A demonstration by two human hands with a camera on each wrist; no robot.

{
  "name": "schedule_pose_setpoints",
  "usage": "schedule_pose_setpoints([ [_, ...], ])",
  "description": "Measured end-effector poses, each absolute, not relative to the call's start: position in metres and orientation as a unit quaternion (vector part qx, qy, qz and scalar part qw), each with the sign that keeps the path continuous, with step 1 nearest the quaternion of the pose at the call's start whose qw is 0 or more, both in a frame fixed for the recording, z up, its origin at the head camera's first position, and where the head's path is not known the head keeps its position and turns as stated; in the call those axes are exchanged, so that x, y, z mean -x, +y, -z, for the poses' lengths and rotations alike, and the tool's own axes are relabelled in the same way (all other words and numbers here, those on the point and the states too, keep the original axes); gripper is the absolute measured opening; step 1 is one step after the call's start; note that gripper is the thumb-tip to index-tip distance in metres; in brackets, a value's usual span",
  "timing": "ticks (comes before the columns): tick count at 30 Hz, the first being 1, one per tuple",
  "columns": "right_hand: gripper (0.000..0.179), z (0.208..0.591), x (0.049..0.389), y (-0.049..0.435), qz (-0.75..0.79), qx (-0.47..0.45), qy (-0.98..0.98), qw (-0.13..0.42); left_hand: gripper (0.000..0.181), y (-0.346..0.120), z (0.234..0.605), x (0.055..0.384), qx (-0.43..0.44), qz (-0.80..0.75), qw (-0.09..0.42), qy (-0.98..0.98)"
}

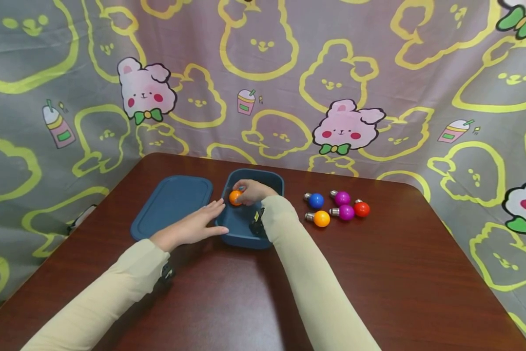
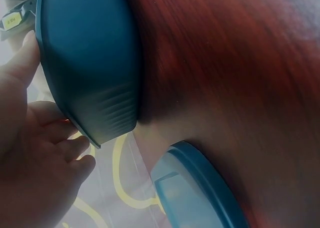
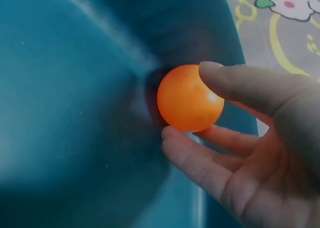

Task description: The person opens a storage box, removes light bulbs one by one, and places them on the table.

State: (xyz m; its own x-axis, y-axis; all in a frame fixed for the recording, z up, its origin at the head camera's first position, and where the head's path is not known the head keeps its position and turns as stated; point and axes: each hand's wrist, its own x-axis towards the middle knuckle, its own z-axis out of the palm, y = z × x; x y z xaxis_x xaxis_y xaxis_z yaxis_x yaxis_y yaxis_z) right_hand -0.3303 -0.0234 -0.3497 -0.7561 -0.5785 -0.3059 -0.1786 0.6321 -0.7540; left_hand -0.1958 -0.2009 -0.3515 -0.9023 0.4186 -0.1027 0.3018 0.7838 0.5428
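Inside the far left corner of a blue plastic container (image 1: 247, 242), my right hand (image 1: 253, 190) pinches an orange light bulb (image 3: 186, 101) between thumb and fingers. Only its round globe shows; its base is hidden. My left hand (image 1: 193, 228) is at the container's left rim with its fingers extended. In the left wrist view, the thumb and fingertips lie right at the rim of the container (image 2: 95, 57).
Left of the container lies its blue lid (image 1: 175, 204). To the right are a blue bulb (image 1: 316, 201), an orange bulb (image 1: 321, 219), two purple bulbs (image 1: 342, 198) and a red bulb (image 1: 361, 209). A patterned curtain (image 1: 271, 136) hangs behind the brown table (image 1: 403, 273).
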Motion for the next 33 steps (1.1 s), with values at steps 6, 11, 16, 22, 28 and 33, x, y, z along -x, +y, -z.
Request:
schedule_pose_setpoints([
  [6,0.035,0.351,0.325,-0.026,0.366,0.205,0.863,0.280,0.078,-0.199,0.352,0.195,-0.190,-0.268,0.109,0.938],
  [11,0.029,0.346,0.322,-0.025,0.362,0.211,0.863,0.281,0.079,-0.200,0.352,0.196,-0.190,-0.268,0.110,0.938],
  [16,0.029,0.335,0.324,-0.021,0.367,0.235,0.857,0.277,0.079,-0.201,0.352,0.196,-0.193,-0.270,0.110,0.937],
  [22,0.032,0.317,0.323,-0.005,0.420,0.258,0.824,0.278,0.080,-0.202,0.353,0.196,-0.195,-0.267,0.109,0.937],
  [28,0.038,0.300,0.319,0.026,0.464,0.284,0.803,0.242,0.080,-0.202,0.352,0.195,-0.191,-0.266,0.106,0.939],
  [33,0.034,0.294,0.316,0.057,0.481,0.307,0.796,0.202,0.080,-0.201,0.352,0.194,-0.196,-0.265,0.099,0.939],
])
